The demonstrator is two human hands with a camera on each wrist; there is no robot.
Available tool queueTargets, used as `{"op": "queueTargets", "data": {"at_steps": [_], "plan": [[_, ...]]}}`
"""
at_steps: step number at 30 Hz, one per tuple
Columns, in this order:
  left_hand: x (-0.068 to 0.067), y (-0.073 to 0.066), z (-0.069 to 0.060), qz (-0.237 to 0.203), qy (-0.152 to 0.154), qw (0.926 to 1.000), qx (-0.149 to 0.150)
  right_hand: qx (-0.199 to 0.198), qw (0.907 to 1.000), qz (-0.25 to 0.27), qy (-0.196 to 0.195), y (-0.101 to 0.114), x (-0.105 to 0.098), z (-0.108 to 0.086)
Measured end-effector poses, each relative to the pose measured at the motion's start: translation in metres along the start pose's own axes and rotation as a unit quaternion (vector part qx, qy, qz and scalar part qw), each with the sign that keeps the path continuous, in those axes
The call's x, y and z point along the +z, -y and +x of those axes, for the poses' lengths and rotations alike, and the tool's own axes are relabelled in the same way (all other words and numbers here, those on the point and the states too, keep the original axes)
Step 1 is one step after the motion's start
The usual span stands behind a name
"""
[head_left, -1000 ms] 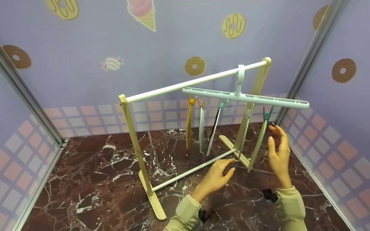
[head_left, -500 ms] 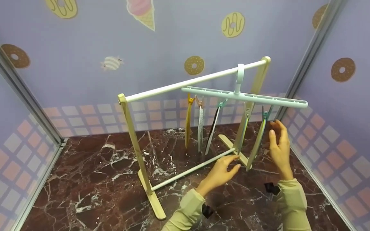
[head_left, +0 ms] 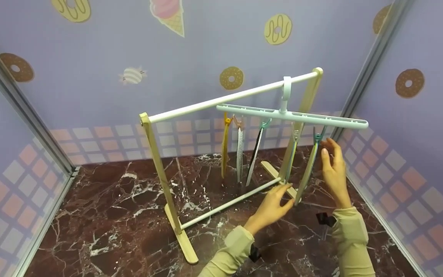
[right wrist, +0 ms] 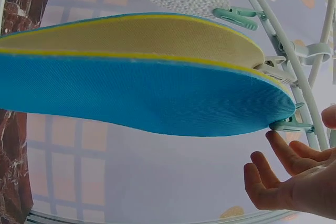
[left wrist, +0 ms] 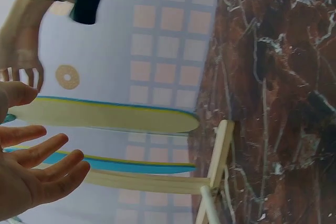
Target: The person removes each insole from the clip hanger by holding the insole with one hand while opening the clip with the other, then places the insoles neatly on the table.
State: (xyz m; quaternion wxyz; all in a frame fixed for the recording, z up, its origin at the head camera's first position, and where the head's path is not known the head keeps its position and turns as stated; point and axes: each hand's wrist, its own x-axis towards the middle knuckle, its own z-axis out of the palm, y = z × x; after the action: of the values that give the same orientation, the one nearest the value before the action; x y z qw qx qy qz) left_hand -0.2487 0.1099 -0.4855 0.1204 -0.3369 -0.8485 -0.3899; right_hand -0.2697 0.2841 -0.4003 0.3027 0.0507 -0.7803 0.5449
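A pale mint clip hanger (head_left: 256,111) hangs by its hook from a small rack. Several shoe insoles dangle from its coloured clips, including a blue, yellow-edged insole (right wrist: 184,95) in a green clip (head_left: 317,137) at the right end. Beside that clip my right hand (head_left: 335,175) is raised, fingers apart and slightly bent, holding nothing. In the right wrist view its index fingertip is close to the clip; contact cannot be told. Lower down, my left hand (head_left: 273,206), thumb and fingers spread, stands near the lower end of the right-hand insoles, also holding nothing.
The wooden rack (head_left: 156,165) has a white top rail (head_left: 214,103) and a lower crossbar (head_left: 229,202). It stands on a dark red marbled surface (head_left: 121,215). Patterned lilac walls (head_left: 190,57) close in the back and both sides.
My left hand has moved right and slightly up, closer to the lower end of the insoles. My right hand has risen a little beside the green clip.
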Motion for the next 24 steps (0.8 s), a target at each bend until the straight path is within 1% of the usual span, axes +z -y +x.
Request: {"op": "queueTargets", "data": {"at_steps": [5,9,12,17,20,24], "plan": [[0.01,0.002,0.003,0.018,0.001,0.9997,-0.015,-0.003,1.0,-0.003,-0.001,0.004,0.0,0.004],[0.015,0.003,0.005,0.031,-0.002,0.9994,-0.012,-0.003,1.0,-0.005,-0.004,0.005,0.0,0.007],[0.017,0.002,0.007,0.039,-0.002,0.9992,-0.01,0.006,0.9999,-0.01,0.003,0.007,0.0,0.009],[0.019,0.0,0.008,0.04,0.009,0.999,-0.02,0.021,0.9995,0.0,0.025,0.024,-0.001,0.008],[0.021,0.0,0.01,0.042,0.007,0.999,-0.016,0.024,0.9994,0.0,0.026,0.032,0.0,0.006],[0.024,0.0,0.011,0.042,-0.001,0.9991,-0.01,0.024,0.9995,-0.004,0.02,0.032,0.0,0.007]]}}
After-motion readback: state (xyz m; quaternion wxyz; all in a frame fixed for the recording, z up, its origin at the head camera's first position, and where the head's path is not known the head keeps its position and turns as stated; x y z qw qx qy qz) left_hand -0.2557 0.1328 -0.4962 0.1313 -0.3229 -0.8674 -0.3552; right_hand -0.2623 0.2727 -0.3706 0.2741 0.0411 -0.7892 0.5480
